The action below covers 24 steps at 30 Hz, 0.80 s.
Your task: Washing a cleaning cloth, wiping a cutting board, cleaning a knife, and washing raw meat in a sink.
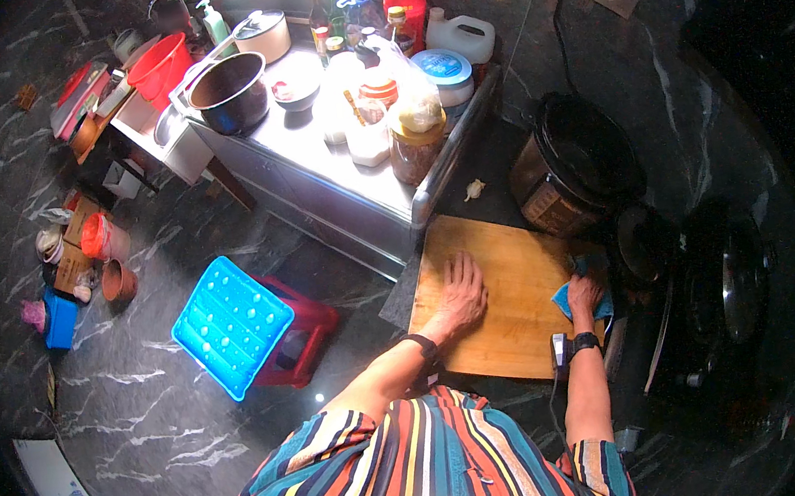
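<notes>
A wooden board (511, 294) lies in front of me on a dark surface. My left hand (462, 298) rests on its left part, palm down with the fingers somewhat spread, holding nothing. At the board's right edge my right hand (584, 294) presses on a blue cloth (561, 300), its fingers over the cloth. Both wrists wear dark bands, and a small device with a cable sits at the right wrist.
Behind the board stand a large black pot-like appliance (545, 196) and a metal counter (370, 196) with jars, bottles and a dark pot (229, 95). A red stool (316, 336) with a blue cushion (235, 323) is at the left. Round lids or pans lie right.
</notes>
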Tool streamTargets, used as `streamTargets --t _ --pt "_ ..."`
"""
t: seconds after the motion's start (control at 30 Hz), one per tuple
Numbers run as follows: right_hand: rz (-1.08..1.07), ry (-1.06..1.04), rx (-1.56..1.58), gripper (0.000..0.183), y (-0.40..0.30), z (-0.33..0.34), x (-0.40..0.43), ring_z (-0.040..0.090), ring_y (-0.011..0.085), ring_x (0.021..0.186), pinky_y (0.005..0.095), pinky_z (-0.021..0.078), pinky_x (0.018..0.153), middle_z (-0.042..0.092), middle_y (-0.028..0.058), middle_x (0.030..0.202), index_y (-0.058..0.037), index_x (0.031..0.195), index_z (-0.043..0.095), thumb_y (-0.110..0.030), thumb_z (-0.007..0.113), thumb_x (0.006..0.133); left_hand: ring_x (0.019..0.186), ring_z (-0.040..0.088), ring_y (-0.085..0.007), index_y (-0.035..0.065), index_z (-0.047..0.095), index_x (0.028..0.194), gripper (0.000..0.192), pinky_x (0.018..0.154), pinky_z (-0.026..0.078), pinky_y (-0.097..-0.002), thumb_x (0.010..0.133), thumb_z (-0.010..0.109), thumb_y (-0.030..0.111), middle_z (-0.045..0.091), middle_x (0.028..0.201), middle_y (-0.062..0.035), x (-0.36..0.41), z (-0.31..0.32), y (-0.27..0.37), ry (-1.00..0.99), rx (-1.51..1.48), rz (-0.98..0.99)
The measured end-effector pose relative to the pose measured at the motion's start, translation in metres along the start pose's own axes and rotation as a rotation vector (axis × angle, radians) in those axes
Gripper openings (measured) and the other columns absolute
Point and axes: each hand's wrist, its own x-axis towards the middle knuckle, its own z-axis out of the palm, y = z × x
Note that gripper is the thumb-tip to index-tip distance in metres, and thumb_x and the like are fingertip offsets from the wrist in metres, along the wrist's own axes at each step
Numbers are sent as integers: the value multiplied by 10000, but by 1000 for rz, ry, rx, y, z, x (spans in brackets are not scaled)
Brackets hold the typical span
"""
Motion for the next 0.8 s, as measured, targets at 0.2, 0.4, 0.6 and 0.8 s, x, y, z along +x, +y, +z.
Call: streamTargets --t 0.2,0.4,0.6,0.8 --pt "167 -72 -40 524 9 15 24 417 392 1273 511 309 1043 505 229 1337 -17 1278 539 -336 501 863 1289 341 -468 -141 425 1255 610 1063 275 -576 837 540 289 391 1347 -337 3 3 8 -21 -32 23" --pt "-56 181 -71 452 5 54 -13 404 382 1271 553 248 1073 496 194 1327 -61 1280 525 -271 518 880 1262 371 -452 -125 426 1257 586 1059 295 -537 839 543 269 411 1331 -319 3 -1 12 -24 -47 6" --pt "-428 214 -23 636 -21 81 -84 180 355 1422 563 86 1140 278 148 1517 -100 1431 368 -175 570 832 1292 351 -437 -113 444 1240 578 1084 254 -558 798 594 228 416 1338 -293 2 11 2 49 -176 -63" --pt "-680 114 64 650 -47 88 -143 147 377 1432 570 53 1140 262 151 1525 -62 1420 375 -135 539 795 1305 341 -417 -57 499 1164 452 1082 262 -563 784 590 170 428 1297 -277 -16 -6 -27 -52 -129 -163"
